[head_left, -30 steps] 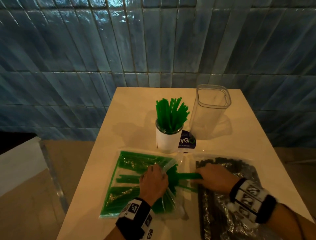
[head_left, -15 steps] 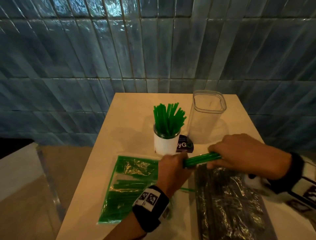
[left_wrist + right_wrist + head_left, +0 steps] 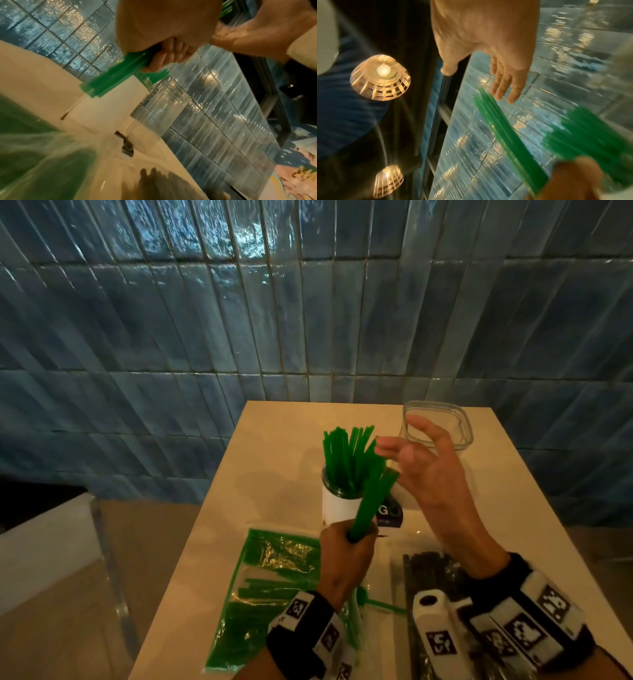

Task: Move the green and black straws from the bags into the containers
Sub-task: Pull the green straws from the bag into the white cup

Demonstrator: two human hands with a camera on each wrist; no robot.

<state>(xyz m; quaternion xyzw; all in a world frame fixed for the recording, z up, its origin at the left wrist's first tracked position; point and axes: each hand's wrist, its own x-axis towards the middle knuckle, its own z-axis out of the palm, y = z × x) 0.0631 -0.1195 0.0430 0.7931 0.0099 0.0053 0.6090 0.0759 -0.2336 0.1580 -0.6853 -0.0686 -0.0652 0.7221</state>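
Note:
My left hand (image 3: 346, 546) grips a bundle of green straws (image 3: 371, 501) by its lower end, tilted up and to the right, just in front of the white cup (image 3: 337, 510) that holds more green straws (image 3: 349, 455). The same bundle (image 3: 116, 75) pokes out of my fist in the left wrist view. My right hand (image 3: 421, 460) hovers open beside the bundle's top, fingers spread, holding nothing. The clear square container (image 3: 445, 419) stands behind it. The green straw bag (image 3: 270, 587) lies at the front left, the black straw bag (image 3: 428, 573) at the front right.
A dark label card (image 3: 388, 513) lies by the cup. The beige table (image 3: 281, 460) ends at a blue tiled wall (image 3: 308, 320) behind. A loose green straw (image 3: 383, 606) lies between the bags. A white bench edge (image 3: 44, 546) sits to the left, below the table.
My left hand has lifted the green bundle from the bag and tipped it upright toward the cup. My right hand has let go of the bundle and opened beside it.

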